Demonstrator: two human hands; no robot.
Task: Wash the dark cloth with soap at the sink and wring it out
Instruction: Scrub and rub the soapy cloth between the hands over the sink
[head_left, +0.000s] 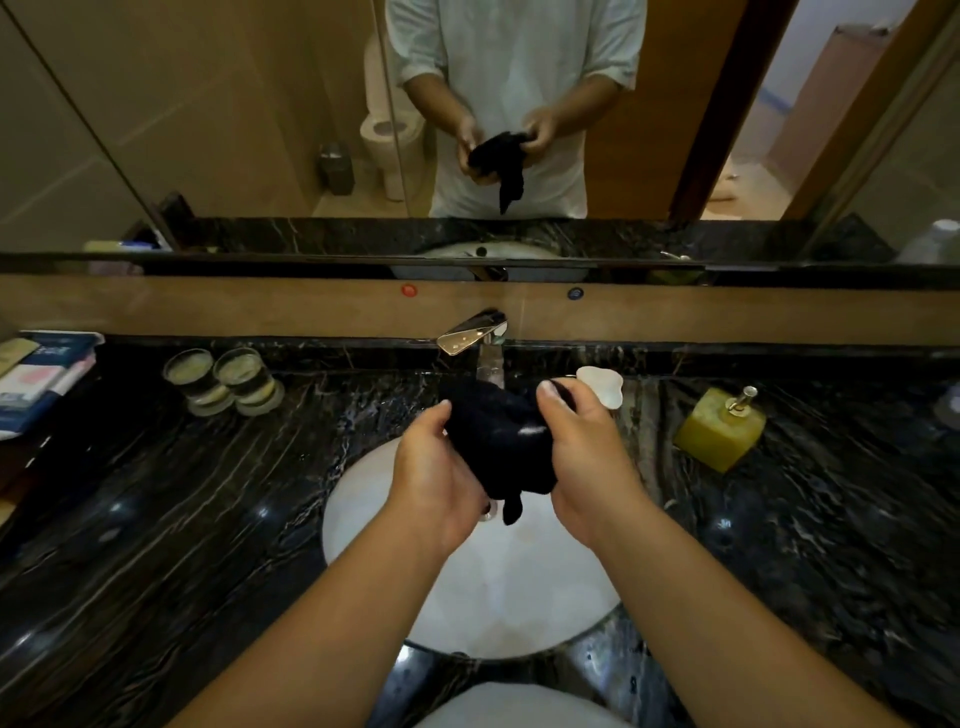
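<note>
Both hands hold the cloth (498, 441) above the sink (363, 499), just under the tap (470, 331). Left hand (434, 483) grips the near left side, fingers curled round the fabric; right hand (582, 457) clamps the right side, thumb on top. The cloth is bunched between them, with one end hanging down toward the drain (488, 512). A small pale patch shows on the fabric, possibly lather or a glint; cannot tell which. Water appears to run from the tap onto the far edge of the cloth, though the stream is faint. Judgement: the task is mid-course, at the wetting or rubbing stage. Whether soap has been applied is not confirmed. The cloth is not twisted, so wringing is still to do, and likely rinsing before it. A soap dish (602, 385) sits just behind the right hand; whether it holds a bar cannot be seen. A yellow dispenser (719, 428) stands to the right, well apart from the sink. Surface: dark veined stone counter (208, 493), glossy, with wet-looking sheen near the basin. Two glasses (223, 382) stand at rear left, and packets (41, 379) lie at the far left edge. Room: a wide mirror (208, 130) above the counter reflects the person's torso, both hands on the cloth, a toilet (387, 135), a small bin (336, 169) and a wooden door frame (717, 104). Lighting is warm and dim
</note>
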